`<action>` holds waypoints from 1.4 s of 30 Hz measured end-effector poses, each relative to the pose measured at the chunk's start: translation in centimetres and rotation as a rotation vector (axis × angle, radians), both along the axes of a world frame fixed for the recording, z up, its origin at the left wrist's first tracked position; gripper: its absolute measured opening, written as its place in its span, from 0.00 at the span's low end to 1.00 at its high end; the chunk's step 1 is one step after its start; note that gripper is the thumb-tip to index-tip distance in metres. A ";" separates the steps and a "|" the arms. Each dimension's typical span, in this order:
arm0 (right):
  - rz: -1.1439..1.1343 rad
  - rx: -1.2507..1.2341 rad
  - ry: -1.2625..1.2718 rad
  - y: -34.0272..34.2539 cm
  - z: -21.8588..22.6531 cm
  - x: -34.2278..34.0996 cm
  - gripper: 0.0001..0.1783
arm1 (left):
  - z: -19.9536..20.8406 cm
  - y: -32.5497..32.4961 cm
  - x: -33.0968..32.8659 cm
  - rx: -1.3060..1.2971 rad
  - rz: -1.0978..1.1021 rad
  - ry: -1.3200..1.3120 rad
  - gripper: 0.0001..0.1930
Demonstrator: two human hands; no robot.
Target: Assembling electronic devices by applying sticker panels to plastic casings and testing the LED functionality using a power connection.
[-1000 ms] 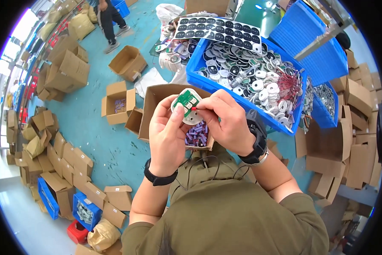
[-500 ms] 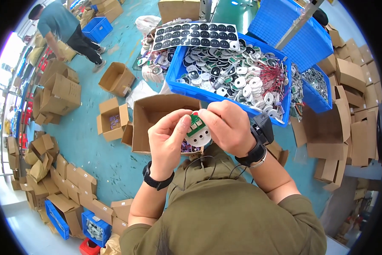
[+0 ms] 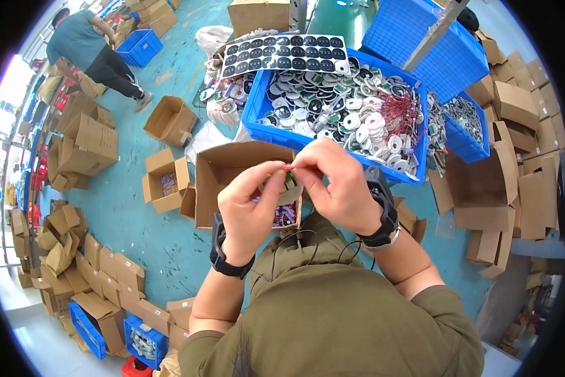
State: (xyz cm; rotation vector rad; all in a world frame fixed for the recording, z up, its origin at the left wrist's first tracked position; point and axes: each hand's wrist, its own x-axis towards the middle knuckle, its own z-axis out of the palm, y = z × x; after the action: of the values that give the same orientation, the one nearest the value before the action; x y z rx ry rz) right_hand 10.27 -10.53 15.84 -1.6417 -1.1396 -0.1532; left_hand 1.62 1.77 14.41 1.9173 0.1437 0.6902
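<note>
In front of my chest, my left hand (image 3: 251,202) is closed, thumb and fingers pinching a round white disc with a green circuit board (image 3: 290,193). The disc is tilted, and my fingers hide much of it. My right hand (image 3: 337,185) is closed too, its fingertips pinching a small red piece (image 3: 288,168) at the disc's upper edge; its exact kind is too small to tell. Beneath my hands stands an open cardboard box (image 3: 216,182), with small purple parts (image 3: 285,215) at its near right corner.
A blue crate (image 3: 251,122) heaped with white discs and red wires stands ahead right. A sheet of black round stickers (image 3: 285,53) lies across its far left corner. Cardboard boxes (image 3: 170,120) stand on the left. A person (image 3: 91,53) bends at the far left beside a blue crate (image 3: 140,48).
The disc has tipped, so its white face with holes no longer shows. My right hand has turned slightly, and the red piece shows between the fingertips. The other person has shifted left.
</note>
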 end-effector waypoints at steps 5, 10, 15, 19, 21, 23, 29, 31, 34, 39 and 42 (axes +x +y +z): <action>-0.047 -0.043 -0.001 -0.3 0.3 -1.1 0.06 | -0.3 -0.1 0.5 -0.855 -0.020 -0.036 0.13; -0.112 -0.091 -0.187 0.0 -0.1 -1.2 0.07 | 0.5 -1.3 0.8 -0.984 -0.042 -0.119 0.13; -0.121 -0.116 -0.250 -0.1 -0.2 -1.1 0.07 | -0.2 -1.2 0.4 -0.944 -0.133 -0.134 0.12; -0.106 -0.090 -0.192 -0.1 -0.1 -1.0 0.08 | -0.4 -1.3 0.4 -0.980 -0.131 -0.152 0.12; -0.098 -0.082 -0.200 0.0 -0.2 -0.9 0.08 | -0.7 -1.3 0.4 -0.945 -0.119 -0.148 0.12; -0.145 -0.105 -0.259 0.0 -0.4 -0.8 0.08 | -0.6 -1.5 0.4 -0.936 -0.110 -0.141 0.12; -0.168 -0.114 -0.283 0.0 -0.7 -0.6 0.07 | -0.5 -1.9 0.5 -0.872 -0.069 -0.124 0.12; -0.175 -0.082 -0.255 0.1 -0.8 -0.6 0.07 | -0.5 -2.1 0.6 -0.855 -0.061 -0.134 0.12; -0.182 -0.039 -0.218 0.2 -0.9 -0.3 0.07 | -0.6 -2.2 0.7 -0.878 -0.074 -0.151 0.13; -0.218 -0.046 -0.133 -0.2 -0.1 -0.6 0.06 | -0.7 -2.4 1.0 -0.823 -0.079 -0.166 0.13; -0.187 -0.023 -0.110 -0.3 -0.3 -0.4 0.06 | -0.8 -2.4 1.0 -0.828 -0.099 -0.172 0.13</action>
State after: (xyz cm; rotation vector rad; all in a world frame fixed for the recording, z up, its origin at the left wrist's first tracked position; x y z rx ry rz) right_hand 9.91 -10.85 15.58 -1.7771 -1.0717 -0.3550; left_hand 2.58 -0.62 13.66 1.0619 0.1884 0.5972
